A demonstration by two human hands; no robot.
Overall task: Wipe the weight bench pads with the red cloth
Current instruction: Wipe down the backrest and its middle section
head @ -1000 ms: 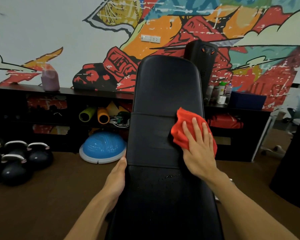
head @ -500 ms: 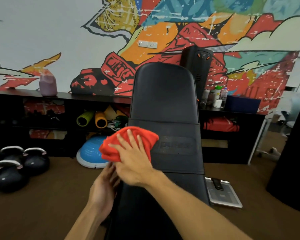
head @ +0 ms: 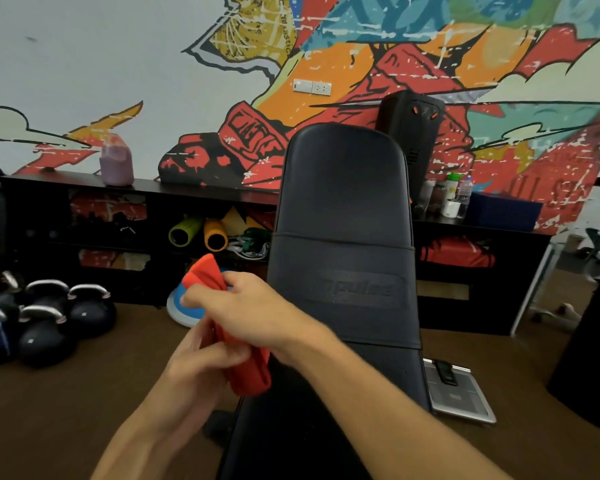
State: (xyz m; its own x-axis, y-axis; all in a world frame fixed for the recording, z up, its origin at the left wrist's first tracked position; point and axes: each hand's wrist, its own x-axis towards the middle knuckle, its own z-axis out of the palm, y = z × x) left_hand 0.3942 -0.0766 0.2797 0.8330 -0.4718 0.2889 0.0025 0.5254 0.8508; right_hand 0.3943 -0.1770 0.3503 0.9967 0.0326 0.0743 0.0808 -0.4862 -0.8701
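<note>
- The seat pad [head: 319, 438] lies nearest, dark and bare. It probably needs a pass of its own, so save a clean face of the cloth for it.
- The left hand [head: 198, 372] is just off the bench's left edge. Its fingers and thumb are curled onto the lower end of the red cloth [head: 248, 372].
- The cloth is bunched into a loose roll between the two hands. It hangs in the air beside the bench and touches no pad.
- The right hand [head: 257, 313] reaches across from the right, with its fingers closed round the upper part of the cloth.
- The step looks like regathering the cloth. It is best folded into a flat pad with a fresh side out, wide enough to sit under a spread palm.
- A roll this tight would touch only a narrow strip of the pad, so open it out before it goes back down.
- The back pad [head: 343, 202] rises beyond the hands, with a seam across its middle and an embossed logo below. Overlapping side-to-side strokes that run over both long edges should cover it.
- Kettlebells [head: 45, 327] and a floor scale [head: 459, 393] flank the bench, so loose cloth corners are better tucked in.
</note>
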